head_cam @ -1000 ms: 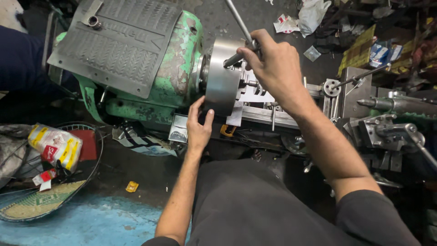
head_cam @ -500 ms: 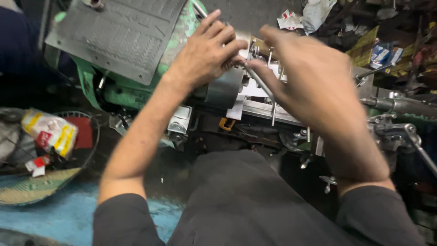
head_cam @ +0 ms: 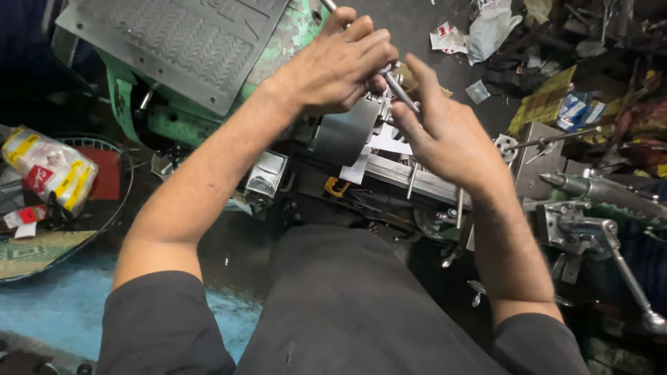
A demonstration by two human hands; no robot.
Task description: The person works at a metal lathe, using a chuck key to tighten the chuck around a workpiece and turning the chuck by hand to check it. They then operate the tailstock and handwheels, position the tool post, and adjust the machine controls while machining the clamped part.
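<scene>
Head view, left hand: the left hand [head_cam: 333, 66] lies on top of the lathe chuck [head_cam: 345, 135], fingers curled and clenched around a slim steel rod [head_cam: 399, 90].
Head view, right hand: the right hand [head_cam: 448, 135] is just beside the left, its thumb and forefinger pinching the lower end of the same rod, the other fingers loosely bent.
Rod: round, bright, smooth metal, slanting from upper left to lower right between both hands, right above the chuck.
Chuck: dull grey steel drum with a smooth curved face, set against the green lathe headstock [head_cam: 292, 35], whose paint is chipped and worn.
Cover: a grey ribbed rubber mat [head_cam: 174, 42] lies on the headstock.
Bed: flat, shiny steel rails [head_cam: 410, 180] run rightward below the hands; white paper scraps rest on them.
Right side: a grey steel lever with a ball end [head_cam: 625, 271].
Left side: a crinkled yellow-and-white plastic packet [head_cam: 45, 167].
Change: half a second ago the left hand was spread open over the chuck; it has since closed, and both hands sit lower and closer together.
</scene>
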